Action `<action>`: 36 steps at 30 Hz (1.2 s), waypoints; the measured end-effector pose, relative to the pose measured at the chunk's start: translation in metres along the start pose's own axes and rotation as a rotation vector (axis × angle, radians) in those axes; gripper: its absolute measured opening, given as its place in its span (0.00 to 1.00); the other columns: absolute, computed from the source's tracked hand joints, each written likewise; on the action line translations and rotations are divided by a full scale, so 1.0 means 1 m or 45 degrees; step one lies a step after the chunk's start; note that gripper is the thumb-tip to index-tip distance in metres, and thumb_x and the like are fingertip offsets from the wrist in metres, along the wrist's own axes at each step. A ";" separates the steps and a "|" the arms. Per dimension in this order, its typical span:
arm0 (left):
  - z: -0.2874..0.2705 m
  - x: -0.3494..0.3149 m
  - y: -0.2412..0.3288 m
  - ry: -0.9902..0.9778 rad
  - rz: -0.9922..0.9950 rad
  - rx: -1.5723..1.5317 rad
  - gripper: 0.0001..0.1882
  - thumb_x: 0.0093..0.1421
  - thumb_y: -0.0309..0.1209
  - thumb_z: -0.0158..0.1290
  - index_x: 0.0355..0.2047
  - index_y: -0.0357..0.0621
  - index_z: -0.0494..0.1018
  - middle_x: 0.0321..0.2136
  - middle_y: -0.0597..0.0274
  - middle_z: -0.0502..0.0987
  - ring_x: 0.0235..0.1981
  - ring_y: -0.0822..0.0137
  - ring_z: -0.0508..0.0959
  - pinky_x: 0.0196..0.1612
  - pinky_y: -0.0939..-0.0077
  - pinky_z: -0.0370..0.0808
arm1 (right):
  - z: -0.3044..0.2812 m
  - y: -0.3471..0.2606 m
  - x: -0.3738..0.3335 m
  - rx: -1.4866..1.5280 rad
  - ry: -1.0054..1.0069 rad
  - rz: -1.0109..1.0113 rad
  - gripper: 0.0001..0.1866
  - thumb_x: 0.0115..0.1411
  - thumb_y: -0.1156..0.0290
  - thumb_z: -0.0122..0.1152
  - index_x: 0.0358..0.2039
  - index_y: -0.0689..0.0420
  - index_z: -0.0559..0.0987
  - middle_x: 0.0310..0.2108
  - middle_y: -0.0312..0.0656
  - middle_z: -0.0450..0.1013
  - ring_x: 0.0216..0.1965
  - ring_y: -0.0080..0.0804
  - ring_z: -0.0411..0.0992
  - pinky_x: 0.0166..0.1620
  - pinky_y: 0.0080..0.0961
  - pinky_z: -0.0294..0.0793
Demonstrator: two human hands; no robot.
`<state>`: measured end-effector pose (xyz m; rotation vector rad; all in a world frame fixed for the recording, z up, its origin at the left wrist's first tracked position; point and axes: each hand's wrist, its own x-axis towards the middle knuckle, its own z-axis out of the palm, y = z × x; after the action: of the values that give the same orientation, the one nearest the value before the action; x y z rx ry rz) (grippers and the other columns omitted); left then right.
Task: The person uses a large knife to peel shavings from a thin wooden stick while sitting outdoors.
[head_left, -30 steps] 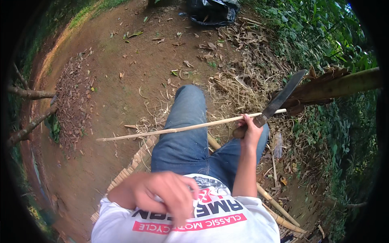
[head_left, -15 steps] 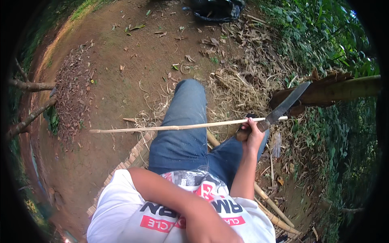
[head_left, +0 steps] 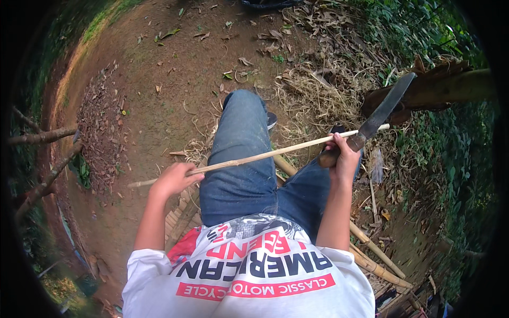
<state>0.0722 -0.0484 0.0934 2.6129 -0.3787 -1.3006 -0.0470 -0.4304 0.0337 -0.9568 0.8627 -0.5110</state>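
Observation:
A thin pale bamboo stick (head_left: 254,157) lies crosswise above my thighs, its right end higher in the view than its left. My left hand (head_left: 176,180) is closed around it near the left end, which pokes out past the fingers. With my right hand (head_left: 344,153) I hold both the stick and a machete (head_left: 383,107). The machete's wooden handle sits in my palm. Its dark curved blade points up and to the right, and the stick's right end shows just beyond it.
A thick trunk (head_left: 450,87) juts in from the right. Dry shavings (head_left: 318,100) cover the ground below it. Bamboo poles (head_left: 379,265) lie at my lower right beside a slatted bamboo seat (head_left: 180,217). Branches (head_left: 47,135) stick in at the left, and green plants line the right.
My left hand has come from across my chest onto the stick's left part. My right hand, with machete and stick, has shifted up and right, and the stick is now more tilted.

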 end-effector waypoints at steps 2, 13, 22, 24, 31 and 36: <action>0.012 0.015 -0.027 -0.093 0.078 -0.203 0.21 0.59 0.45 0.57 0.26 0.36 0.75 0.18 0.60 0.74 0.24 0.65 0.74 0.30 0.68 0.70 | -0.006 0.000 0.008 -0.051 -0.035 0.020 0.05 0.57 0.77 0.63 0.29 0.63 0.74 0.26 0.44 0.76 0.24 0.27 0.73 0.28 0.22 0.75; 0.056 0.005 -0.022 0.059 0.161 -0.182 0.22 0.64 0.45 0.50 0.30 0.35 0.76 0.22 0.41 0.74 0.26 0.44 0.75 0.31 0.59 0.70 | -0.035 0.005 -0.035 -0.572 -0.418 0.336 0.15 0.55 0.69 0.67 0.20 0.55 0.69 0.15 0.34 0.67 0.14 0.22 0.64 0.18 0.21 0.63; 0.083 -0.004 -0.023 0.529 0.222 0.084 0.18 0.63 0.44 0.51 0.29 0.41 0.78 0.19 0.43 0.75 0.24 0.42 0.77 0.28 0.51 0.72 | -0.029 0.014 -0.003 -0.507 -0.527 0.392 0.11 0.60 0.66 0.62 0.33 0.59 0.71 0.18 0.36 0.68 0.12 0.20 0.63 0.14 0.18 0.62; 0.088 -0.004 -0.022 0.611 0.221 0.125 0.17 0.62 0.43 0.52 0.27 0.42 0.77 0.18 0.44 0.75 0.23 0.42 0.77 0.27 0.51 0.72 | -0.020 0.012 0.009 -0.424 -0.455 0.365 0.10 0.61 0.67 0.62 0.33 0.59 0.72 0.18 0.35 0.68 0.12 0.20 0.63 0.15 0.18 0.63; 0.105 0.001 -0.017 0.727 0.191 0.030 0.17 0.61 0.41 0.53 0.22 0.41 0.72 0.16 0.45 0.73 0.22 0.42 0.76 0.25 0.51 0.71 | -0.016 0.033 0.006 -0.573 -0.659 0.438 0.09 0.58 0.72 0.65 0.29 0.59 0.73 0.14 0.34 0.66 0.12 0.21 0.64 0.17 0.21 0.64; 0.102 -0.001 -0.010 0.752 0.183 0.046 0.15 0.61 0.40 0.54 0.24 0.41 0.73 0.16 0.45 0.73 0.21 0.42 0.75 0.24 0.52 0.71 | -0.038 0.010 0.021 -0.622 -0.482 0.592 0.17 0.56 0.65 0.68 0.22 0.54 0.67 0.12 0.31 0.62 0.10 0.19 0.59 0.13 0.21 0.60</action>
<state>-0.0090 -0.0446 0.0305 2.7721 -0.4706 -0.4417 -0.0658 -0.4592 0.0052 -1.1982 0.8404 0.2913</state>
